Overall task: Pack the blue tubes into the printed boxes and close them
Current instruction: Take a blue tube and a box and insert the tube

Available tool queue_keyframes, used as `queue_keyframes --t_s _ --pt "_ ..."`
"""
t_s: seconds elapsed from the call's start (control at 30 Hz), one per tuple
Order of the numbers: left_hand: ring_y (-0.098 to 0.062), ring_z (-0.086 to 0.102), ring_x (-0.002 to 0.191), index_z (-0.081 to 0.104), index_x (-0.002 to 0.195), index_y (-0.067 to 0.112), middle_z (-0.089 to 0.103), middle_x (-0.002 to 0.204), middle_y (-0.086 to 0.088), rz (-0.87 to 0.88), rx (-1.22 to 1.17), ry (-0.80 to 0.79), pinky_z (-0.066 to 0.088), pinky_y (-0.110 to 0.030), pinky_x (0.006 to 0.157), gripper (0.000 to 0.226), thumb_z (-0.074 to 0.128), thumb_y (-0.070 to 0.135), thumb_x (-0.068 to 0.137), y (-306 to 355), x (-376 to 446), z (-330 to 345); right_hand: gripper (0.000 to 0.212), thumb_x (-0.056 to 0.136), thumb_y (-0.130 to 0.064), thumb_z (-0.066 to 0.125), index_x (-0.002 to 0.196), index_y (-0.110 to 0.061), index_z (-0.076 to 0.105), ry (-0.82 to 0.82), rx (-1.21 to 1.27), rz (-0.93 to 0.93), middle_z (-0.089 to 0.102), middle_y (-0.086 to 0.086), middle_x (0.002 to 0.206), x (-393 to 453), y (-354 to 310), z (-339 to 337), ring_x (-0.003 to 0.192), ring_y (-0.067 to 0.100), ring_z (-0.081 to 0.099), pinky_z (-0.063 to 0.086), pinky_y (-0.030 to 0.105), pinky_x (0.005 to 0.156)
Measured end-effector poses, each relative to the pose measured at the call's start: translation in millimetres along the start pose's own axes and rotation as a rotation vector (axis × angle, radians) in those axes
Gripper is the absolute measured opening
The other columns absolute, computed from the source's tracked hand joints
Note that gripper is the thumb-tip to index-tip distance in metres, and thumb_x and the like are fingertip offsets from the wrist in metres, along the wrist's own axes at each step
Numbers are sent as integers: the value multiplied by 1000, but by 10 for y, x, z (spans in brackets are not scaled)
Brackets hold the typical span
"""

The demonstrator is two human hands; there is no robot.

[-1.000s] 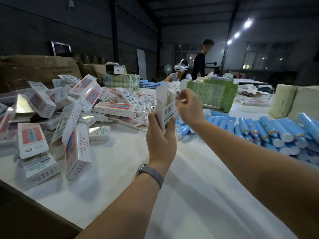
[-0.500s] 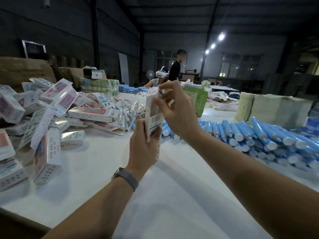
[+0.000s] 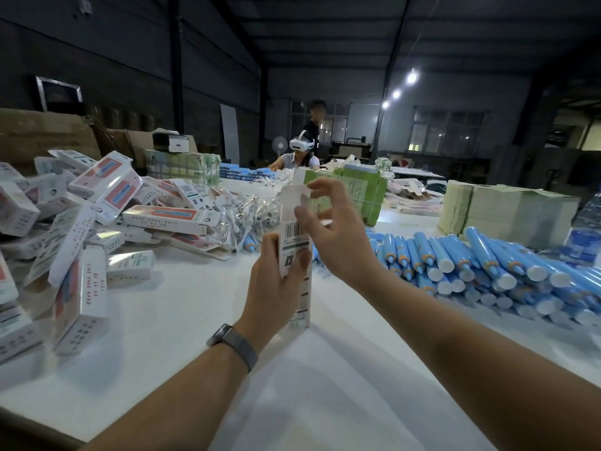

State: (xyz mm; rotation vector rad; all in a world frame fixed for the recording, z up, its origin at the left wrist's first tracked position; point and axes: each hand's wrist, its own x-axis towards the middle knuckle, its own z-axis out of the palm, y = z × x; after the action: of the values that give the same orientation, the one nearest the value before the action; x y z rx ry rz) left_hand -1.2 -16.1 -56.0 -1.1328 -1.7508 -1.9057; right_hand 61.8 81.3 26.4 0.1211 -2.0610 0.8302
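Note:
A white printed box (image 3: 294,236) with a barcode stands upright on the white table (image 3: 182,314), its top flap raised. My left hand (image 3: 276,284) grips the box's lower half from the left. My right hand (image 3: 331,229) is at the box's top, thumb on its side and fingertips pinching the top flap. A heap of blue tubes (image 3: 481,265) with white caps lies to the right. A pile of closed printed boxes (image 3: 81,229) fills the left. Whether a tube is inside the held box is hidden.
Clear plastic-wrapped bits (image 3: 250,216) lie behind the box. Green cartons (image 3: 361,193) and stacked greenish sheets (image 3: 507,213) stand further back, a water bottle (image 3: 585,236) at the right edge. A seated person (image 3: 300,154) in a headset and a standing person (image 3: 315,125) are at the far end.
The box has come down and now stands on the table. My right hand went from covering the box's top to pinching the raised flap. The camera has tilted.

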Motion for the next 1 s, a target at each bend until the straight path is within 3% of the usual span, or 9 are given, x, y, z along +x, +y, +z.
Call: queue_keyframes --t_s 0.1,0.2,0.27,0.33,0.43,0.6,0.77,0.93,1.0 --pt "-6 69 89 44 114 34 67 101 23 21 -95 -13 57 -35 74 26 56 43 93 12 8 -1 22 101 -28 54 119 -29 42 -4 335 211 62 6 107 -111 -39 113 81 15 71 59 34 68" --pt "-18 70 99 35 134 42 68 113 13 82 -179 -3 58 -39 80 39 45 49 97 19 15 -19 21 101 -26 53 119 -31 43 51 454 269 63 16 108 -182 -105 236 89 30 70 59 50 78" --pt "-18 70 102 30 139 48 67 118 11 114 -180 16 58 -31 80 41 40 50 99 32 24 -27 20 101 -27 53 117 -33 43 82 464 292 63 17 108 -184 -131 282 91 32 69 57 53 82" --pt "-13 70 102 29 137 58 66 117 16 121 -153 26 57 -28 79 39 37 53 99 58 34 -31 19 100 -31 52 117 -35 42 92 427 301 64 15 106 -182 -140 299 91 30 69 55 54 84" --pt "-12 69 104 29 133 67 65 116 22 124 -124 15 58 -37 85 38 38 55 97 56 41 -33 19 101 -33 51 119 -31 44 121 409 286 65 15 103 -213 -120 317 90 29 69 54 55 85" --pt "-32 70 87 36 125 65 67 106 -8 110 -95 19 55 -62 72 32 42 56 95 59 65 -53 18 102 -32 51 118 -29 45 159 460 272 67 14 103 -244 -78 366 88 29 71 54 58 84" --pt "-26 71 85 39 123 59 68 103 2 89 -118 9 56 -60 73 30 43 52 94 52 90 -81 15 101 -33 51 115 -31 46 175 479 266 65 17 103 -237 -75 411 87 35 69 53 60 82" --pt "-30 70 81 39 122 57 68 96 -7 84 -106 17 55 -60 70 29 43 52 94 49 97 -77 4 102 -28 50 105 -26 52 158 464 229 65 10 90 -236 -67 403 81 34 68 53 61 77" --pt "-28 70 79 39 121 59 68 95 -6 88 -107 17 55 -59 69 28 42 52 94 52 96 -76 8 102 -26 51 98 -20 52 161 438 216 62 15 86 -234 -55 394 81 41 65 52 62 76"
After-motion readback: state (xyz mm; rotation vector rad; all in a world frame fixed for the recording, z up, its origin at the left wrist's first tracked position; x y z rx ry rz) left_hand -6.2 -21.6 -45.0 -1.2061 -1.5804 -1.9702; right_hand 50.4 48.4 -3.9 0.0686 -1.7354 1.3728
